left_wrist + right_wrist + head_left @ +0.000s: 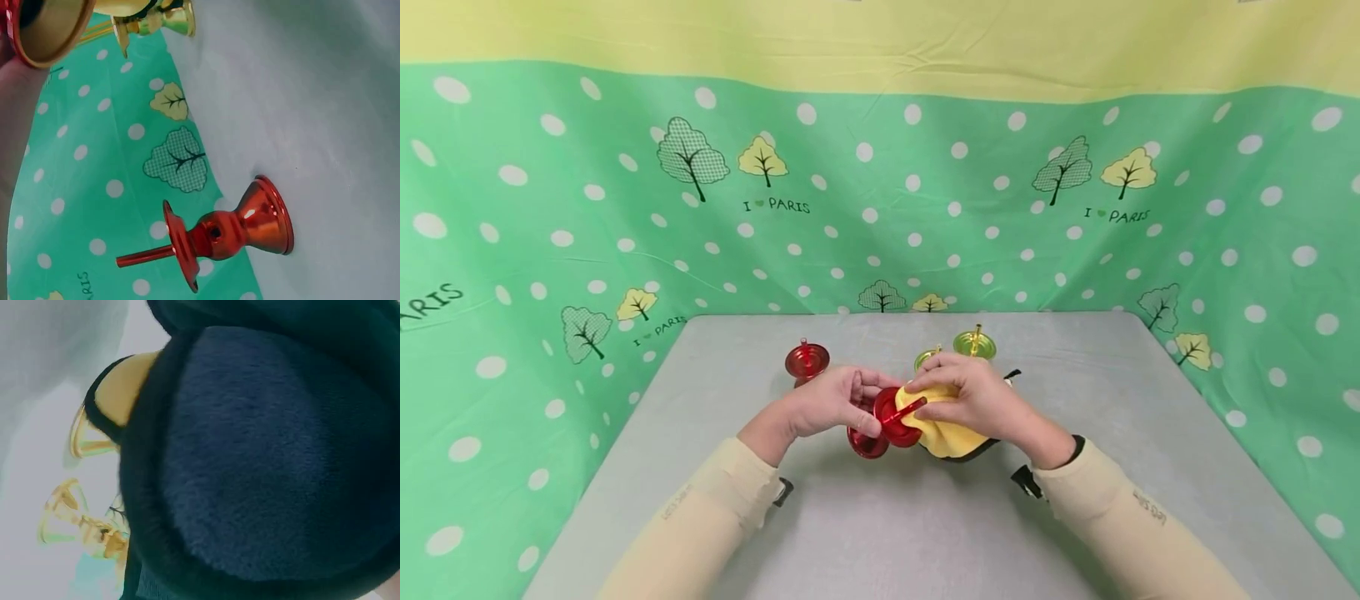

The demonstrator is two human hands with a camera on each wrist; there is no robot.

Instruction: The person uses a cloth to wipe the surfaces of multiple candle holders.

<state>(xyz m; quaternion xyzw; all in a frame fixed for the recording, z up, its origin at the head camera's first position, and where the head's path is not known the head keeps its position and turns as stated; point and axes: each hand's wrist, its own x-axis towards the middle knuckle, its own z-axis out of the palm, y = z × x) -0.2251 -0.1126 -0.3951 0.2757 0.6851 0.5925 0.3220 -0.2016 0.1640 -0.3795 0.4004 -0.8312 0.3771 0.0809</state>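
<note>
Fingers of the left hand (829,402) curl round the red candlestick (889,417), which is held tipped on its side above the grey table (880,517), its spike pointing toward the other hand and its base (867,443) lowest and nearest the wearer. The right hand (973,396) closes over a yellow cloth (943,429), fingertips (917,388) pinching the fabric against the candlestick's drip cup and spike; the cloth's dark underside fills the right wrist view, so nothing of that grip shows there. The step in hand appears to be wiping the held piece. To do it well, the left hand would best keep a firm hold on the stem so that the piece cannot twist, while the right works the cloth round the cup and along the spike with light pressure, turning the piece rather than stretching the fingers. The spike is thin and pointed, so care is wise where the cloth passes over its tip. Beyond the hands a second red candlestick (231,231) stands upright on the table at the left, well apart from the grip, and two gold-green candlesticks (974,342) stand just behind the right hand. A green curtain (550,217) with white dots and trees encloses the table on three sides.
</note>
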